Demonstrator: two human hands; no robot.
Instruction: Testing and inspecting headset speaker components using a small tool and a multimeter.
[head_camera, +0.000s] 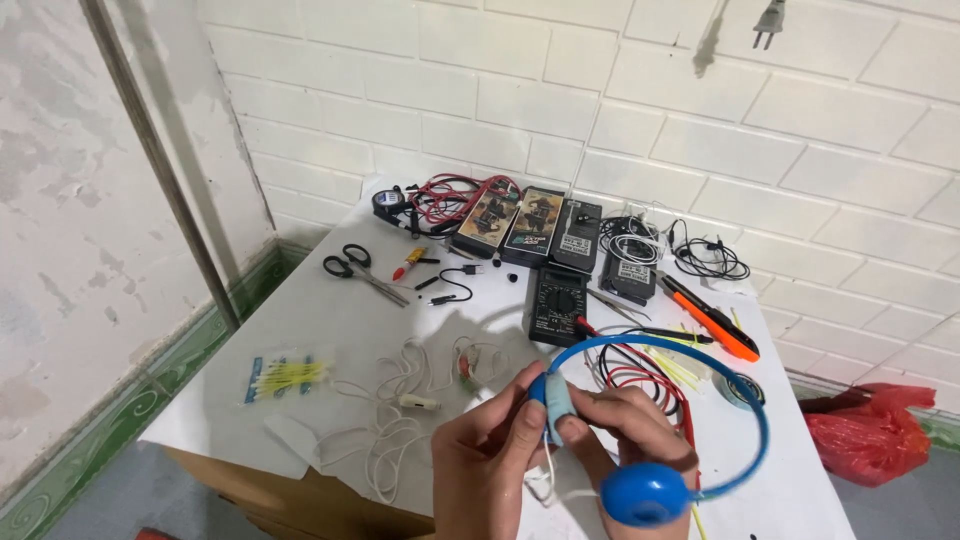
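Note:
Both my hands hold a blue headset (700, 352) with a thin blue headband over the near edge of a white-covered table (330, 320). My left hand (490, 455) pinches the pale blue ear piece (556, 398) from the left, thumb on top. My right hand (640, 425) grips the same ear piece from the right. The other round blue ear cup (645, 494) hangs below my right hand. A thin white cord drops from the ear piece between my hands.
A black multimeter (556, 303) with red and black leads lies behind the headset. Black scissors (355, 268), an orange utility knife (712, 322), several black boxes, tangled white cables (400, 420), cotton swabs (285, 378), a tape roll (740, 388) and a red bag (870, 430) surround it.

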